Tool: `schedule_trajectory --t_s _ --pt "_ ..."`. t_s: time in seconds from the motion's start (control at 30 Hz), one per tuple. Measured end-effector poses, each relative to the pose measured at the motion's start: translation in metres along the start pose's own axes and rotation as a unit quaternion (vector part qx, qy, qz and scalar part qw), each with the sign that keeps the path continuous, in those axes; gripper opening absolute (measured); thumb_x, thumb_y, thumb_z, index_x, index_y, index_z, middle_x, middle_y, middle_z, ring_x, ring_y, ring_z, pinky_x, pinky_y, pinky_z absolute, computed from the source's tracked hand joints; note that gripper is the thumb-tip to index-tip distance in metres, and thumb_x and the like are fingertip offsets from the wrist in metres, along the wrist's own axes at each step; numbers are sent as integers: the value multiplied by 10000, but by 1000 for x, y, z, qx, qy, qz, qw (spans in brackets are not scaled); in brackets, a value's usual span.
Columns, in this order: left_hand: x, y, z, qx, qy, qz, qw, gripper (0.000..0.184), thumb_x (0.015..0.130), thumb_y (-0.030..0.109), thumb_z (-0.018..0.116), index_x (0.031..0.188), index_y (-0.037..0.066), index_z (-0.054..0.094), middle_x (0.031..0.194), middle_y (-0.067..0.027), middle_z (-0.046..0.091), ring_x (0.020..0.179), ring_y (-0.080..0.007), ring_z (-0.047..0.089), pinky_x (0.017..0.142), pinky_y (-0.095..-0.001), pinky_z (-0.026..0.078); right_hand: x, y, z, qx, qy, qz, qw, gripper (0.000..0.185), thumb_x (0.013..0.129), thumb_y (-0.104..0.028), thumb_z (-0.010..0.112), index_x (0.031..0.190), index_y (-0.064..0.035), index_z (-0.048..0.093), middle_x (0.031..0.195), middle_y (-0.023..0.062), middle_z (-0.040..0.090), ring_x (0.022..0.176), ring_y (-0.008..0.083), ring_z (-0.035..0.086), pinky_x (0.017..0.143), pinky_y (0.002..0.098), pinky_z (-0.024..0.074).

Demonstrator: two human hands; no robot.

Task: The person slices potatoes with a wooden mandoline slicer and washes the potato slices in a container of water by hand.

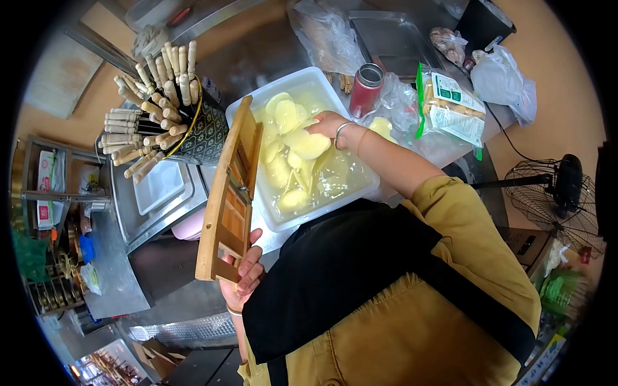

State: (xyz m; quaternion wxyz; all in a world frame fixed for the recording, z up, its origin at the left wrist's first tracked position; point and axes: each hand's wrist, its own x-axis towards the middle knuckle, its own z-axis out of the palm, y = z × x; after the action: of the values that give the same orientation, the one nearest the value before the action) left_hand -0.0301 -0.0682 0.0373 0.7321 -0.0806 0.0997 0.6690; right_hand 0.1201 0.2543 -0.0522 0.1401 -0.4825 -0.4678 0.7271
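Observation:
My left hand [243, 278] grips the lower end of a wooden slicer [222, 215], a long board with a frame, tilted over the left edge of a white plastic tub [364, 185]. Inside the tub, thin pale-yellow potato slices [281, 172] lie in cloudy water. My right hand [331, 127], with a bracelet at the wrist, reaches over the tub's right side. Its fingers close on a large potato slice [308, 145] at the top of the pile; some fingertips are hidden. A few more slices [382, 127] lie outside the tub, to its right.
A patterned bucket [205, 128] full of wooden-handled skewers [168, 106] stands left of the tub. Right and behind are a red flask [366, 91], a food packet [450, 106], a metal tray [393, 42] and plastic bags [328, 32]. A fan [560, 186] stands far right.

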Motion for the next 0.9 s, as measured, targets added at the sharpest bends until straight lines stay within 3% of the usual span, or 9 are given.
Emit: schedule_trajectory --t_s 0.1,0.17,0.4,0.53,0.6,0.67,0.77,0.8,0.9 --pt "-1 0 0 1 -2 4 1000 595 960 274 455 1345 -121 231 704 -71 393 464 -100 421 360 -176 410 4 -6 -3 67 -20 11 997 657 749 3 685 1294 92 329 1139 196 539 945 256 628 758 327 552" --pt "0 -1 0 4 -2 5 1000 594 960 272 456 1346 -121 231 707 -73 395 466 -100 425 364 -176 415 24 4 -6 152 50 -30 987 531 723 61 681 1194 89 437 1058 207 574 882 309 639 722 382 556" --pt "3 1 1 5 -9 -2 1000 596 962 269 450 1348 -122 222 716 -74 397 471 -100 427 368 -177 425 34 -19 -17 254 41 -108 960 496 713 95 674 1161 52 465 1048 200 578 888 282 629 719 384 555" --pt "4 0 0 -2 -11 -3 1000 598 965 278 443 1347 -123 219 714 -72 394 469 -99 421 367 -175 423 38 -21 -16 198 107 -193 955 424 709 24 700 1093 30 519 1025 170 596 868 264 629 746 343 535" --pt "4 1 -1 1 -11 -2 1000 597 966 281 439 1347 -123 220 715 -72 393 469 -99 418 367 -175 421 37 -10 -16 -162 180 -370 897 395 701 -99 726 1052 -19 563 1024 149 595 919 274 605 808 337 501" --pt "4 1 -2 3 -11 0 1000 596 967 284 435 1347 -122 221 716 -71 391 468 -99 415 368 -174 420 11 4 -10 -432 151 -401 793 441 684 -197 735 1076 -65 580 1015 144 592 1026 298 555 875 354 467" --pt "4 0 -4 1 -13 3 1000 594 969 286 431 1347 -121 222 716 -72 388 473 -102 413 369 -176 418 -18 44 11 -629 -80 -231 738 661 647 -182 751 1253 -98 499 1301 195 414 1129 341 472 957 392 410" --pt "5 0 -3 -2 -12 3 1000 593 969 287 431 1347 -120 223 715 -72 387 476 -103 413 369 -176 418 -41 49 19 -663 -33 -268 698 592 679 -138 697 1237 -117 502 1373 209 335 1081 363 501 889 410 454" --pt "4 -2 -2 -8 -10 8 1000 593 969 288 432 1346 -120 225 715 -72 387 480 -106 415 371 -178 419 -21 72 24 -629 40 -314 710 478 713 -88 626 1179 -121 528 1405 215 296 958 363 561 806 419 487"
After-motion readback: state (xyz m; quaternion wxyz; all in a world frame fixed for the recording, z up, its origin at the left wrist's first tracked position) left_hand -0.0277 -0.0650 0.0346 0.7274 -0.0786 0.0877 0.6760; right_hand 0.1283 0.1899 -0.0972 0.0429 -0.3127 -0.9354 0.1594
